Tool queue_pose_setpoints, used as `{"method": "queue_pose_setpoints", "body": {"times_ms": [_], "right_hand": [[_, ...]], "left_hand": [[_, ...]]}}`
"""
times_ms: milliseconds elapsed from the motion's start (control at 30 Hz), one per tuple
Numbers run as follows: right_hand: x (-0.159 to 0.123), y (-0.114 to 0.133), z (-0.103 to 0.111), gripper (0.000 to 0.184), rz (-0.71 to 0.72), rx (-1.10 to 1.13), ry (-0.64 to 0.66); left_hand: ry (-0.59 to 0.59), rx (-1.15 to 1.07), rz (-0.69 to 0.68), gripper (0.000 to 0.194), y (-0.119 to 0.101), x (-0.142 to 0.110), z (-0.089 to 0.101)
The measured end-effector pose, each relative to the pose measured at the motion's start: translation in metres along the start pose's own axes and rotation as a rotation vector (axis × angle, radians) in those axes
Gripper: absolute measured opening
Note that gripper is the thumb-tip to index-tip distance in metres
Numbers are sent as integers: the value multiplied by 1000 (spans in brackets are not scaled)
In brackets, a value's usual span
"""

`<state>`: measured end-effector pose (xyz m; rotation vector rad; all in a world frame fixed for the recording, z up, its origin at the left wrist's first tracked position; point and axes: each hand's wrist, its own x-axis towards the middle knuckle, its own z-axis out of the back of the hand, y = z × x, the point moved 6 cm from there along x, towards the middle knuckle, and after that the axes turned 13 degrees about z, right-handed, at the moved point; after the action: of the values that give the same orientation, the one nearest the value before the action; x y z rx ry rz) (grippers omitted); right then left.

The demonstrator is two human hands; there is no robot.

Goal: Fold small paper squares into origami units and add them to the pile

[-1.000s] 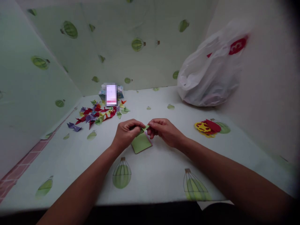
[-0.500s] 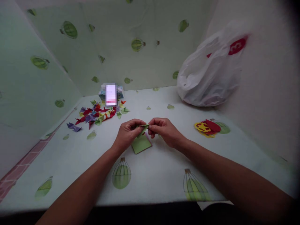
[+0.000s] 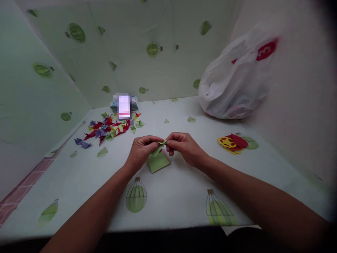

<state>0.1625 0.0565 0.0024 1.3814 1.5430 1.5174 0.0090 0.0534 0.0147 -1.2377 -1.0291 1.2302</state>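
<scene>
Between my two hands is a small folded piece of green origami paper (image 3: 158, 150), held just above the table. My left hand (image 3: 143, 149) pinches it from the left, thumb on the near side. At its right tip, my right hand (image 3: 181, 146) grips it between thumb and forefinger, the other fingers curled in. Below them a stack of square paper (image 3: 158, 163) lies on the table, its top sheet green; my hands and the folded piece cover its far edge.
Many-coloured folded paper birds (image 3: 105, 130) lie heaped at the back left, before a lit phone screen (image 3: 124, 106) leaning on a patterned box (image 3: 134, 102). Yellow and red paper cut-outs (image 3: 231, 143) lie at right. A white plastic bag (image 3: 231, 80) stands at the back right.
The folded green paper has turned slightly, so more of its face shows below my left fingers. Both hands stay in nearly the same place.
</scene>
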Motion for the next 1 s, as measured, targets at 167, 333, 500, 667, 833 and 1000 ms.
{"method": "queue_pose_setpoints", "body": {"times_ms": [167, 333, 500, 667, 833, 1000], "right_hand": [[-2, 4, -3, 12, 31, -8, -14], [-2, 1, -3, 14, -8, 5, 10], [0, -4, -1, 13, -63, 62, 48], [0, -4, 0, 23, -64, 41, 53], [0, -4, 1, 21, -72, 13, 37], [3, 2, 5, 17, 36, -96, -11]], "left_hand": [[-12, 40, -13, 13, -3, -2, 0], [-42, 139, -64, 14, -8, -4, 0], [-69, 209, -96, 16, -12, -4, 1], [-38, 227, -142, 17, -14, -5, -1], [4, 206, -141, 17, -11, -4, -4], [61, 23, -14, 21, 0, 1, -2]]}}
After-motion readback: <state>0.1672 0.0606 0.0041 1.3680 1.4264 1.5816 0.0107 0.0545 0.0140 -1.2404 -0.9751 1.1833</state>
